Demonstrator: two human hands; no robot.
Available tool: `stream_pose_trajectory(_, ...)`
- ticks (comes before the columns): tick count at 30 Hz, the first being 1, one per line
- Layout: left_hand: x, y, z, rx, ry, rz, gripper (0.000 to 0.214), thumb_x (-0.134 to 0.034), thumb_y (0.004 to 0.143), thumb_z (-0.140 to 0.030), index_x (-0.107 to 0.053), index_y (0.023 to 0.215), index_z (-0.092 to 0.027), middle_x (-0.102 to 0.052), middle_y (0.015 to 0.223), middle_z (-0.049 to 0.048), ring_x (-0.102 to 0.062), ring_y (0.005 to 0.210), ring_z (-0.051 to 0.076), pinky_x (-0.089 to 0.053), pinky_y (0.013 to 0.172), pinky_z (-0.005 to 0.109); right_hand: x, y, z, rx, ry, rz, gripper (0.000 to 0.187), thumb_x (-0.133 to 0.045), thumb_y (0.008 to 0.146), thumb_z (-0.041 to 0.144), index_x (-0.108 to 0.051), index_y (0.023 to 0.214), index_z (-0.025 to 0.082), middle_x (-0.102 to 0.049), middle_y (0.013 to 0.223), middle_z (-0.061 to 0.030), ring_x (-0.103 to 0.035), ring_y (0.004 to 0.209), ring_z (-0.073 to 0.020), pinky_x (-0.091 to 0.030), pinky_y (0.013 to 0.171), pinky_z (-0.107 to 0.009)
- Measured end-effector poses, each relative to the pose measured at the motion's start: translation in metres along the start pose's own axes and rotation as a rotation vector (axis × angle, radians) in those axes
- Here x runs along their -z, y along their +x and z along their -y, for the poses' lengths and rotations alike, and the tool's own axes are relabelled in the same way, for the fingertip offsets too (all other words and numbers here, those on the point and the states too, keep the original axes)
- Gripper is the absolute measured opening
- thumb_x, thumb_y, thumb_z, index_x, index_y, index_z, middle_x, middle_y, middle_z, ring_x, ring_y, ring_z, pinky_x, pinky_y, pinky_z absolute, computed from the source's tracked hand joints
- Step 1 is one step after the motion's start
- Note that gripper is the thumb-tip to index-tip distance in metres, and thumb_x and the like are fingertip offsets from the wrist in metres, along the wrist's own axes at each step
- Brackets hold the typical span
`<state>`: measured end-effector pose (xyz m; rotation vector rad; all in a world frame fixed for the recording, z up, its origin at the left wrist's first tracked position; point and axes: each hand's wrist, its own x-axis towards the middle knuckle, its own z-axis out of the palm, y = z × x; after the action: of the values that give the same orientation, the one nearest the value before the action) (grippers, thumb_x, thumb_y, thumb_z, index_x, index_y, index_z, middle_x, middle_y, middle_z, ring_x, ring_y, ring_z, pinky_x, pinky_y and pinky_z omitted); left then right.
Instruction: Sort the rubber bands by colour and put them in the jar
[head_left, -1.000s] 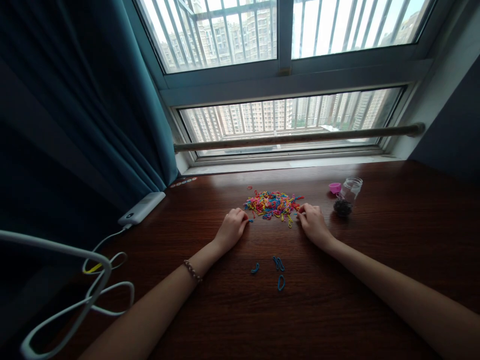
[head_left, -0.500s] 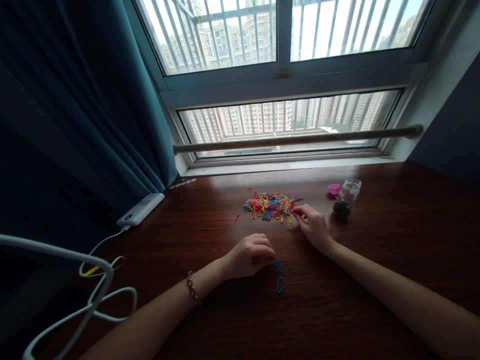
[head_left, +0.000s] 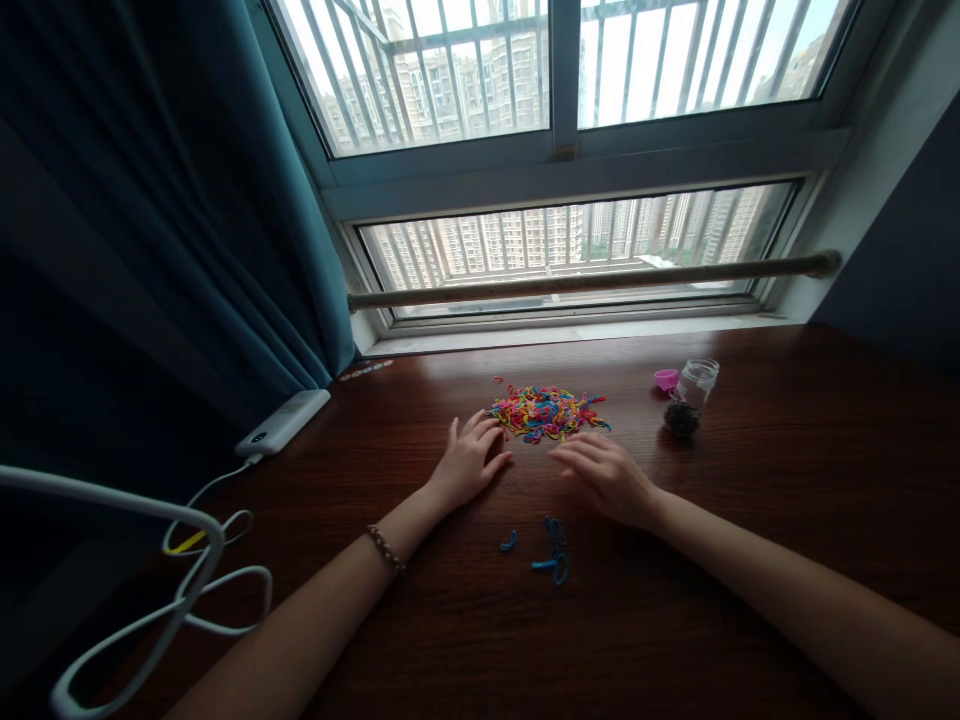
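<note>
A heap of small multicoloured elastic bands (head_left: 544,410) lies on the brown wooden table. My left hand (head_left: 469,462), palm down with fingers spread, reaches the heap's left edge; it holds nothing that I can see. At the heap's near right side is my right hand (head_left: 604,475), its fingers stretched out and slightly blurred, with no band visible in it. Between my forearms lie several blue bands: a small curled one (head_left: 509,541) on the left, a pair of loops (head_left: 555,531), and a round loop (head_left: 561,570) touching a straight blue piece (head_left: 543,566).
A clear jar (head_left: 699,382) with dark bands at its bottom stands at the right, beside a pink cap (head_left: 665,380). On the left are a white power bank (head_left: 283,422), its white cable (head_left: 202,480) and a blue curtain (head_left: 292,250). A window rail (head_left: 600,282) crosses behind.
My left hand has moved up and left to the heap and spread its fingers. My right hand has come nearer me and opened. More blue pieces now lie in front.
</note>
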<state>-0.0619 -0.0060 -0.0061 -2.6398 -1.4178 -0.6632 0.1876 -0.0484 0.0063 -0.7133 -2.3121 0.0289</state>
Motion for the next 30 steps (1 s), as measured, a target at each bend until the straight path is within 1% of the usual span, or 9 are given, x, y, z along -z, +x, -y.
stream_pose_trajectory(3, -0.006, 0.000, 0.001, 0.040, 0.042, 0.053, 0.043, -0.045, 0.080, -0.046, -0.050, 0.115, -0.021, -0.045, 0.128, 0.0110, -0.024, 0.127, 0.030, -0.010, 0.098, 0.062, -0.003, -0.003, -0.040, -0.280, -0.074, -0.120, 0.031, -0.036, 0.088, 0.025, -0.052, 0.114, 0.019, -0.058, 0.110, -0.0103, -0.050, 0.105, -0.0214, -0.041, 0.090, -0.041)
stream_pose_trajectory(6, -0.009, -0.001, 0.003, 0.047, 0.041, 0.068, 0.047, -0.044, 0.080, -0.049, -0.048, 0.118, -0.021, -0.044, 0.128, 0.0117, -0.024, 0.126, 0.032, -0.009, 0.098, 0.064, -0.010, -0.011, -0.074, -0.426, -0.151, -0.073, 0.035, -0.037, 0.087, 0.030, -0.049, 0.118, 0.019, -0.052, 0.121, -0.0102, -0.038, 0.119, -0.0241, -0.034, 0.098, -0.046)
stream_pose_trajectory(9, -0.011, -0.001, 0.005, 0.056, 0.033, 0.057, 0.047, -0.044, 0.080, -0.049, -0.049, 0.117, -0.020, -0.045, 0.126, 0.0121, -0.026, 0.124, 0.031, -0.010, 0.099, 0.062, -0.016, -0.017, -0.087, -0.524, -0.226, 0.038, 0.038, -0.038, 0.086, 0.038, -0.050, 0.119, 0.022, -0.047, 0.128, -0.0081, -0.027, 0.127, -0.0276, -0.026, 0.100, -0.052)
stream_pose_trajectory(12, -0.010, -0.001, 0.005, 0.066, 0.032, 0.051, 0.046, -0.045, 0.080, -0.047, -0.050, 0.115, -0.017, -0.047, 0.122, 0.0130, -0.030, 0.121, 0.030, -0.013, 0.099, 0.060, -0.016, -0.018, -0.085, -0.551, -0.243, 0.102, 0.037, -0.037, 0.087, 0.042, -0.052, 0.117, 0.026, -0.048, 0.128, -0.0056, -0.030, 0.125, -0.0282, -0.022, 0.099, -0.056)
stream_pose_trajectory(15, -0.007, -0.001, 0.004, 0.058, 0.027, 0.036, 0.042, -0.045, 0.080, -0.045, -0.051, 0.111, -0.016, -0.050, 0.115, 0.0127, -0.035, 0.116, 0.029, -0.017, 0.099, 0.057, -0.012, -0.015, -0.082, -0.524, -0.208, 0.077, 0.033, -0.035, 0.088, 0.038, -0.056, 0.110, 0.025, -0.055, 0.119, -0.0050, -0.038, 0.119, -0.0260, -0.027, 0.097, -0.053)
stream_pose_trajectory(19, -0.005, -0.002, 0.004, 0.032, 0.010, -0.006, 0.029, -0.047, 0.081, -0.036, -0.054, 0.103, -0.017, -0.053, 0.107, 0.0103, -0.043, 0.107, 0.025, -0.024, 0.098, 0.052, -0.010, -0.016, -0.090, -0.478, -0.114, -0.039, 0.034, -0.031, 0.089, 0.032, -0.062, 0.096, 0.019, -0.064, 0.100, -0.0067, -0.050, 0.103, -0.0212, -0.037, 0.092, -0.041)
stream_pose_trajectory(22, -0.006, -0.002, 0.006, 0.017, -0.027, -0.036, 0.018, -0.046, 0.083, -0.024, -0.056, 0.096, -0.017, -0.054, 0.102, 0.0084, -0.047, 0.099, 0.021, -0.030, 0.096, 0.046, -0.014, -0.020, -0.096, -0.553, -0.118, -0.144, 0.034, -0.033, 0.088, 0.030, -0.059, 0.104, 0.015, -0.062, 0.103, -0.0106, -0.049, 0.105, -0.0228, -0.039, 0.090, -0.041)
stream_pose_trajectory(27, -0.009, -0.002, 0.012, 0.038, -0.121, -0.090, 0.013, -0.049, 0.079, -0.014, -0.055, 0.090, -0.016, -0.056, 0.094, 0.0067, -0.052, 0.090, 0.019, -0.041, 0.085, 0.035, -0.019, -0.023, -0.097, -0.582, -0.190, 0.027, 0.034, -0.038, 0.086, 0.031, -0.054, 0.114, 0.022, -0.054, 0.121, -0.0061, -0.037, 0.118, -0.0282, -0.028, 0.096, -0.052)
stream_pose_trajectory(30, -0.009, -0.002, 0.015, 0.090, -0.167, -0.111, 0.007, -0.051, 0.077, -0.014, -0.054, 0.083, -0.016, -0.056, 0.087, 0.0051, -0.053, 0.082, 0.017, -0.044, 0.077, 0.031, -0.016, -0.022, -0.096, -0.554, -0.162, 0.019, 0.029, -0.038, 0.085, 0.027, -0.062, 0.101, 0.021, -0.061, 0.109, -0.0060, -0.044, 0.111, -0.0245, -0.033, 0.094, -0.045)
